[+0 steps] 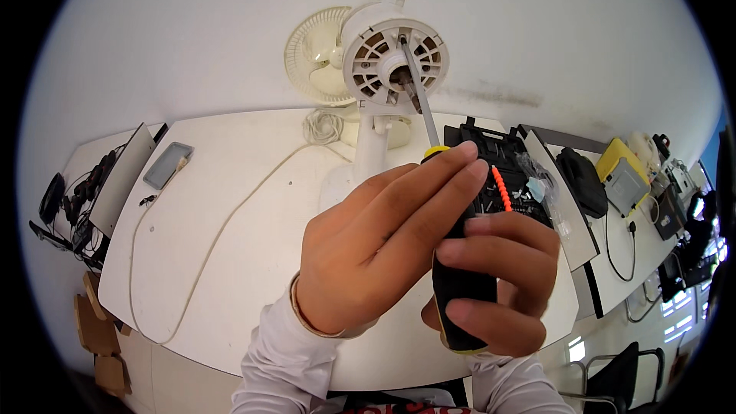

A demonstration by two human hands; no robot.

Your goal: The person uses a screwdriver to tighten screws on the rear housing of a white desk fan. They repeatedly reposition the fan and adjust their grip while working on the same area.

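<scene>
My left hand (368, 253) and my right hand (510, 276) are both closed on a long screwdriver (460, 307) with a black and yellow handle, the left fingers laid over its upper part and the right fingers wrapped lower down. Its shaft rises to the upper part of a white fan's round slotted motor housing (368, 88), the tip at a recessed hole. The housing stands on a white column (372, 146). Behind it are a cream grille with blades (314, 57) and a coiled cord (322, 126). A black toolbox (491, 146) with an orange bit strip lies to the right.
The white table (192, 253) carries a grey tray (167, 165) and a trailing cord. Side tables hold black cables (80, 203), a black case (583, 184) and a yellow box (621, 176). A wooden chair (96, 322) is at left, a black chair (617, 376) at lower right.
</scene>
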